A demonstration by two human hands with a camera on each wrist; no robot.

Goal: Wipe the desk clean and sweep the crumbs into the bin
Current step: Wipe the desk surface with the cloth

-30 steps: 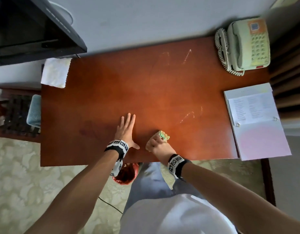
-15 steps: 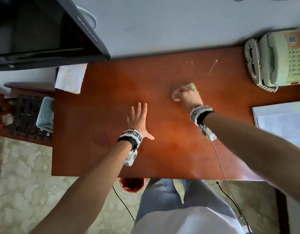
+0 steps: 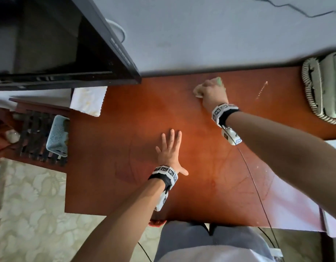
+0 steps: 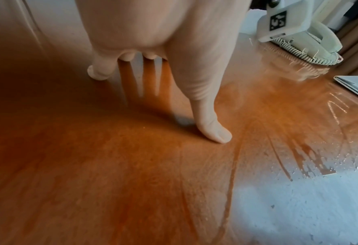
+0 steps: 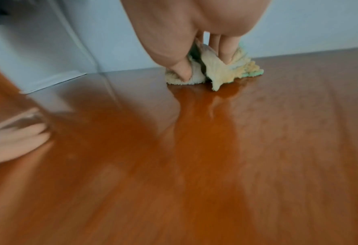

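My right hand (image 3: 210,89) grips a bunched yellow-and-green cloth (image 5: 220,69) and presses it on the brown desk (image 3: 125,140) near its far edge, by the wall. The cloth (image 3: 198,90) peeks out under the knuckles in the head view. My left hand (image 3: 170,148) lies flat on the middle of the desk with fingers straight and spread (image 4: 213,132). A pale streak of crumbs (image 3: 261,89) lies right of the cloth. Fine white specks (image 4: 312,159) dot the desk to the right. A red bin rim (image 3: 157,223) shows below the near edge.
A pale corded telephone (image 3: 322,87) sits at the far right corner. A dark monitor (image 3: 65,44) overhangs the far left, with a white napkin (image 3: 87,100) on the desk corner below it. A blue basket (image 3: 58,136) stands beyond the left edge. A white binder (image 4: 356,87) lies right.
My right hand has carried the cloth from the near edge across the desk to the far edge by the wall. My left hand has stayed flat on the desk.
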